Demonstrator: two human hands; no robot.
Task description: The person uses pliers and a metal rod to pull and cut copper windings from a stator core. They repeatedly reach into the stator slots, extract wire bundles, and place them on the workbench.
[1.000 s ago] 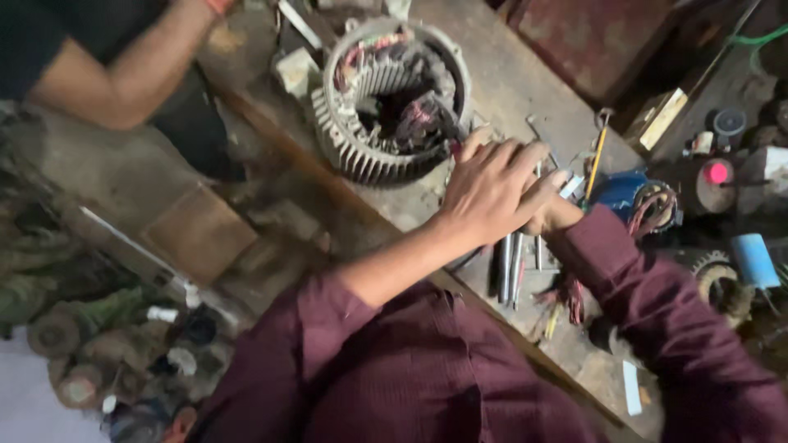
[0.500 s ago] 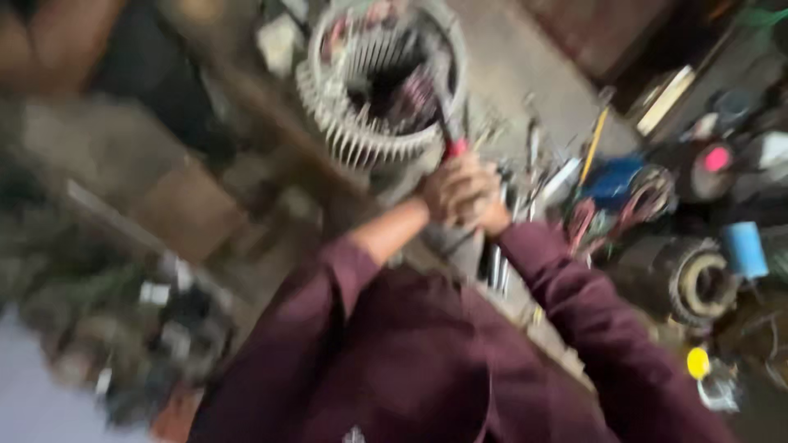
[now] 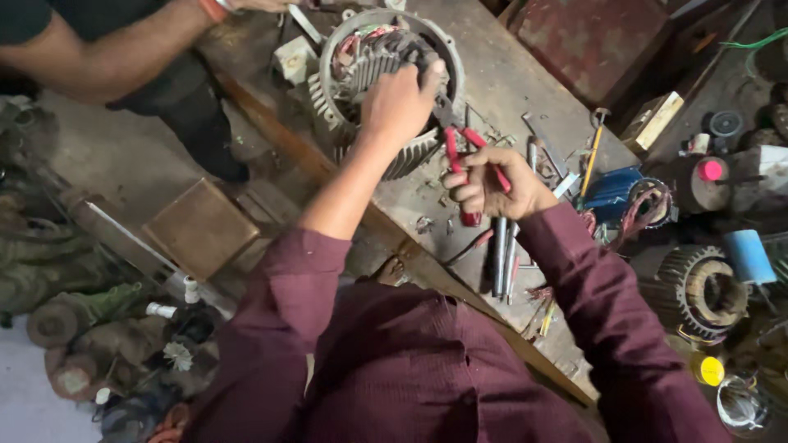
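Observation:
A grey finned motor stator housing [image 3: 338, 57] with copper windings inside lies on the worn workbench [image 3: 509, 74]. My left hand [image 3: 400, 102] grips its near rim, fingers over the edge. My right hand [image 3: 492, 184] holds red-handled pliers [image 3: 456, 148], whose jaws point at the housing's rim beside my left hand. Both my arms wear maroon sleeves.
Another person's bare arm [image 3: 123, 49] reaches from the upper left with a flat tool [image 3: 304, 23] at the housing. Metal rods [image 3: 502, 254], a yellow-handled screwdriver [image 3: 591, 160], a blue motor [image 3: 614, 193], a finned rotor part [image 3: 704, 291] and a wooden block [image 3: 201, 230] lie around.
My left hand moved from the tools by the bench edge up onto the housing's rim. My right hand has picked up the red-handled pliers and holds them apart from the left.

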